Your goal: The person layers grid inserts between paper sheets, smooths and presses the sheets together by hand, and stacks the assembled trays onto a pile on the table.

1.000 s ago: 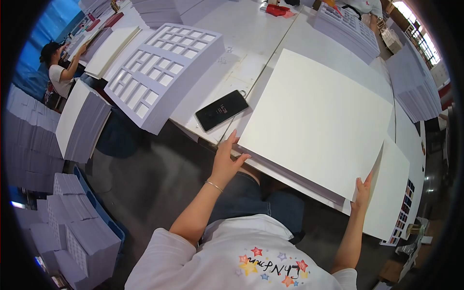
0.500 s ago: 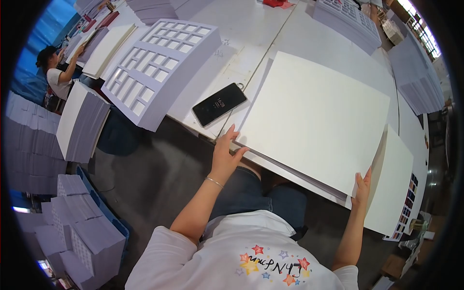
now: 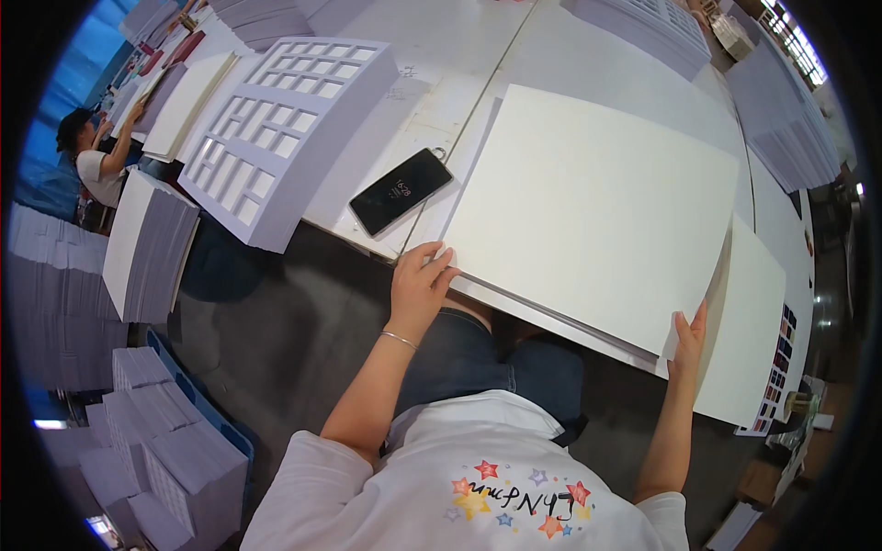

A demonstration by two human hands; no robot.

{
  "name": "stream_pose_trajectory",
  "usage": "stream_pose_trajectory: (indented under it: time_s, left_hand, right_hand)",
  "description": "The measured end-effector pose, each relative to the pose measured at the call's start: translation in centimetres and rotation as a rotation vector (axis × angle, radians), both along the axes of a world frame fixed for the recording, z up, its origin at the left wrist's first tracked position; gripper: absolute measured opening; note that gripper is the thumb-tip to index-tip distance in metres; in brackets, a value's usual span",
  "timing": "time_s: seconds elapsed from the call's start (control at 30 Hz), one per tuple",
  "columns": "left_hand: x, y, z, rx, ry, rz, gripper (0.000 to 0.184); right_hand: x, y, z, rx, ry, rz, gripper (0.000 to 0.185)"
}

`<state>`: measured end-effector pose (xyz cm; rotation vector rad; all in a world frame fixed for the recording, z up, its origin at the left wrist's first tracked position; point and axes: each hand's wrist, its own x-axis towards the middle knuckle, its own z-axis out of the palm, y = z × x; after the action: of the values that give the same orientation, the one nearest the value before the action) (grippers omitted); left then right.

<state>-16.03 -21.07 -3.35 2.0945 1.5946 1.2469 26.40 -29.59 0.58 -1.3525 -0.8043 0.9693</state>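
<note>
A large white board (image 3: 588,211) lies on the table in front of me, its near edge close to the table's front edge. It seems to rest on another layer. My left hand (image 3: 423,280) is at the board's near left corner, thumb and fingers drawn together on the edge. At the near right corner my right hand (image 3: 687,342) holds the edge, thumb near the top and fingers along the side. A second white board (image 3: 746,321) lies just right of that hand. Left of the large board is a phone (image 3: 401,191) with its screen lit.
A stack of sheets with window cutouts (image 3: 285,119) stands on the table (image 3: 450,55) at left. More stacks rise at the far right (image 3: 781,119) and on the floor at lower left (image 3: 175,432). A co-worker (image 3: 96,165) handles boards at far left. A colour swatch sheet (image 3: 776,376) lies at right.
My left hand's spread fingers have drawn together at the board's corner. My right hand stays at the right corner. The whole view has shifted slightly.
</note>
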Motion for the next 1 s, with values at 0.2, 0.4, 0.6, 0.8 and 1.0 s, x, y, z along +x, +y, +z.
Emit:
stream_pose_trajectory:
  time_s: [0.2, 0.4, 0.6, 0.8, 1.0]
  left_hand:
    - [-0.3, 0.5, 0.4, 0.065, 0.123, -0.030, 0.026]
    - [-0.2, 0.3, 0.1, -0.014, 0.097, -0.024, 0.026]
    - [-0.3, 0.4, 0.2, -0.069, 0.123, 0.000, 0.026]
    - [0.1, 0.2, 1.0, -0.271, -0.019, 0.022, 0.030]
    - [-0.1, 0.1, 0.8, -0.277, -0.007, 0.018, 0.031]
  right_hand:
    - [-0.4, -0.2, 0.4, 0.011, -0.074, -0.068, 0.060]
    - [-0.7, -0.4, 0.9, -0.030, -0.134, -0.056, 0.063]
    - [-0.3, -0.2, -0.4, -0.039, -0.220, -0.031, 0.064]
    - [0.0, 0.3, -1.0, -0.074, -0.296, -0.019, 0.065]
    - [0.9, 0.2, -2.9, -0.038, -0.293, 0.007, 0.064]
